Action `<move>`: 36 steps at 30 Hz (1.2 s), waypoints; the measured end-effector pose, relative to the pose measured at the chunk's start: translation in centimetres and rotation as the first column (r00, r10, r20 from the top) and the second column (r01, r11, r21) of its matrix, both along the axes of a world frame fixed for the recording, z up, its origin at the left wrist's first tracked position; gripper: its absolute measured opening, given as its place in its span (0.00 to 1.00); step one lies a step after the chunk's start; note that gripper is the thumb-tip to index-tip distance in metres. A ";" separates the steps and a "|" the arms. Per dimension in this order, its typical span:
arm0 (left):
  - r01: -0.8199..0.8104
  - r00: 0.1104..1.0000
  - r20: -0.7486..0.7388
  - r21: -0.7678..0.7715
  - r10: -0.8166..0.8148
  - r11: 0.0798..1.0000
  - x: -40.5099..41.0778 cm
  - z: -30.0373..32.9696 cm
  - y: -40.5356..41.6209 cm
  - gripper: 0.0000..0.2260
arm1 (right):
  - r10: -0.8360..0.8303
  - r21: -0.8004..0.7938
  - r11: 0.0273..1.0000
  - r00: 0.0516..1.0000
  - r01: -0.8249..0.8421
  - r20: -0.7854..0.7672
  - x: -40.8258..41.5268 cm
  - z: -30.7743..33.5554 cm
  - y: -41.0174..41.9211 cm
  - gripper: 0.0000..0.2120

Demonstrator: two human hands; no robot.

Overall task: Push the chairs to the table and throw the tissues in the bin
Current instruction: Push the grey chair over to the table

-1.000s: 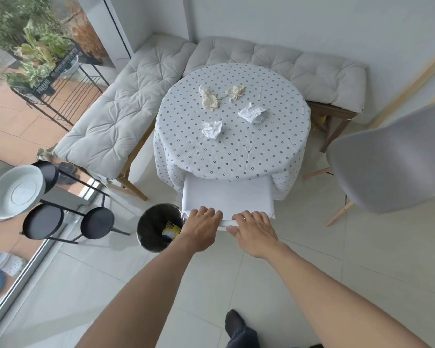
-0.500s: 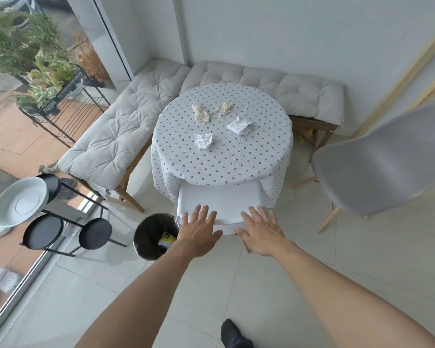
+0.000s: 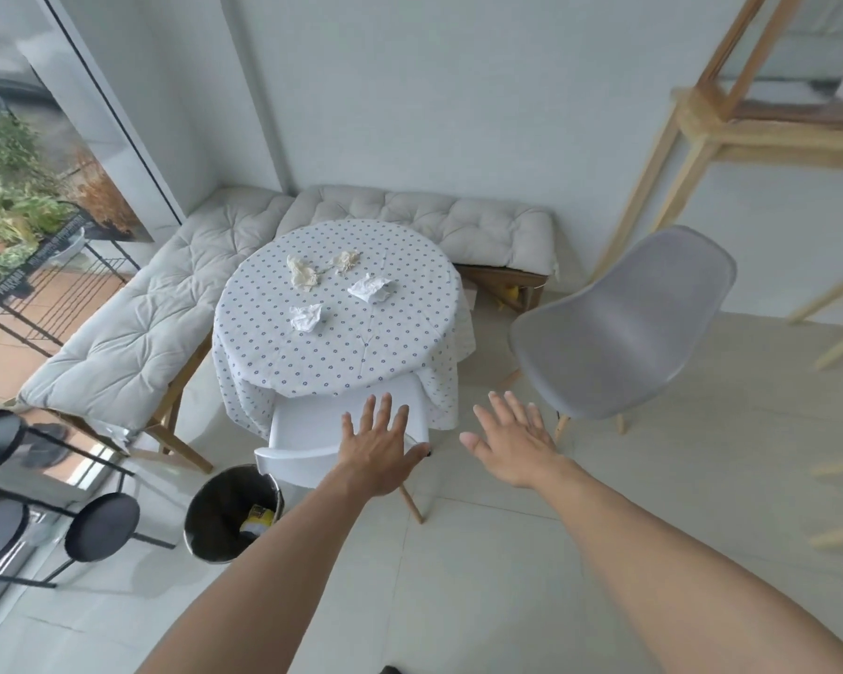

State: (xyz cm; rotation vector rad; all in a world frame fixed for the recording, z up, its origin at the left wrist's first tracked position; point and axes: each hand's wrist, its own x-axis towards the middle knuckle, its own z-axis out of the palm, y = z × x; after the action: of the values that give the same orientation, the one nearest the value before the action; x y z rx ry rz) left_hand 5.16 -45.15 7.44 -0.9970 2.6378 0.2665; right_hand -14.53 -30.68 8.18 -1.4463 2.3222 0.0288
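left hand: centre of frame, fingers spread flat, palm down over the back edge of the white chair; contact cannot tell
right hand: just right of centre, fingers spread, nothing in it, over bare floor between the two chairs
white chair: lower centre, seat tucked under the hanging cloth of the round bench, back edge and one wooden leg showing
grey chair: right of centre, well apart from the round bench, seat facing it, on wooden legs
round bench: centre, covered by a white dotted cloth that drapes down its sides
tissues: four crumpled pieces on the cloth top, apart from each other
tissue 1: white, nearest the lower edge of the top
tissue 2: white, right of centre on the top
tissue 3: cream, upper left of the top
tissue 4: cream, upper centre of the top
bin: lower left of centre, on the floor just beside the white chair, dark liner, something yellow inside
cushioned seats: L-shape along the wall behind and left of the round bench
black stools: lower left edge
wooden shelf frame: upper right
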 end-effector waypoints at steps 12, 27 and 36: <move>0.055 0.996 -0.070 -0.013 -0.056 0.998 -15.7 2.2 14.8 0.40 | -0.060 -0.017 0.998 0.994 0.059 -0.091 -14.0 3.2 15.4 0.35; 0.149 0.987 -0.059 -0.048 -0.152 0.988 -33.0 3.7 21.9 0.39 | -0.207 -0.057 0.978 0.970 0.202 -0.125 -29.6 5.0 26.1 0.35; 0.154 0.986 -0.065 -0.014 -0.155 0.988 -45.4 3.4 19.5 0.39 | -0.220 -0.079 0.974 0.963 0.210 -0.158 -40.2 6.7 24.3 0.34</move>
State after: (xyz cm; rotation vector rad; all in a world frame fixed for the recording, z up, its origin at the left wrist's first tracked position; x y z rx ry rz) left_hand -40.28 -25.63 10.81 -0.7937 2.7606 0.2556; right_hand -54.76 -6.39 14.85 -1.2532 2.6265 0.0164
